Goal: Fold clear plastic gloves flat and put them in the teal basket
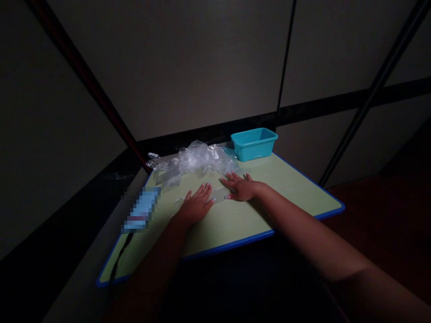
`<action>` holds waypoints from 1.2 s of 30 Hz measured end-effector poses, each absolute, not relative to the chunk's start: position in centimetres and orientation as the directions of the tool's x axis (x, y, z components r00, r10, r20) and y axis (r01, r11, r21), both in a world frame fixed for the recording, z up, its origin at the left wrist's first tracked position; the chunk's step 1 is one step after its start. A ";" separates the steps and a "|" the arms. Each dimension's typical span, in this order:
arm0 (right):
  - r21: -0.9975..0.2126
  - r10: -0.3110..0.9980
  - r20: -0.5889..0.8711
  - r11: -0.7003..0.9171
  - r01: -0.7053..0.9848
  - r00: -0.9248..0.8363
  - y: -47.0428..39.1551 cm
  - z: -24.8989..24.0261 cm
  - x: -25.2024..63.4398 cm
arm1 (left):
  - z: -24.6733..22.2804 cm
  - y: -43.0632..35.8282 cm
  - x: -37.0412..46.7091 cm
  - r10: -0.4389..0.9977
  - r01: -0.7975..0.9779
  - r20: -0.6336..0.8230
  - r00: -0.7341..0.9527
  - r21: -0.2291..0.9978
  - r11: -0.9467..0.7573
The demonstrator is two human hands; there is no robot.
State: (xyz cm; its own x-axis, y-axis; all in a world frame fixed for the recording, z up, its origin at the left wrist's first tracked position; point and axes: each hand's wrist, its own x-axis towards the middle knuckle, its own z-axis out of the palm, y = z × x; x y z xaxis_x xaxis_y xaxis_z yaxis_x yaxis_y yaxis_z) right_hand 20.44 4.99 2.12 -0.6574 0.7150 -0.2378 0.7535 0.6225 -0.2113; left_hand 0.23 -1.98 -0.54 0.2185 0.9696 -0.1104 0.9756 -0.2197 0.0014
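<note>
My left hand (196, 206) lies flat with its fingers spread, palm down over a clear plastic bag (220, 195) on the tabletop. On the bag's other side, my right hand (239, 187) also rests palm down, fingers apart. Both hands press on the thin, see-through plastic, whose edges are hard to make out. Just beyond them is a heap of crumpled clear plastic bags (198, 158). The right fingertips are close to the heap's near edge.
A turquoise plastic basket (254, 150) stands at the table's back corner. The pale yellow table (296, 193) has a blue rim. A blurred-out blue item (141, 210) lies at the left edge, with a dark cord (121, 255) running from it. Panelled walls rise behind.
</note>
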 end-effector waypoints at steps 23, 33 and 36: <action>-0.260 0.531 -0.096 0.803 0.537 -0.842 1.7 0.9 18.6 | -1.0 -1.9 0.1 0.976 0.979 -0.090 0.200 -0.031 -0.203; -0.206 0.589 -0.343 0.713 0.670 -0.732 2.5 2.9 19.9 | -0.6 -2.0 0.2 0.974 0.979 -0.111 0.197 -0.022 -0.201; -0.201 0.636 -0.350 0.666 0.718 -0.688 3.6 2.9 20.5 | -0.6 -2.0 0.2 0.975 0.981 -0.117 0.191 -0.011 -0.193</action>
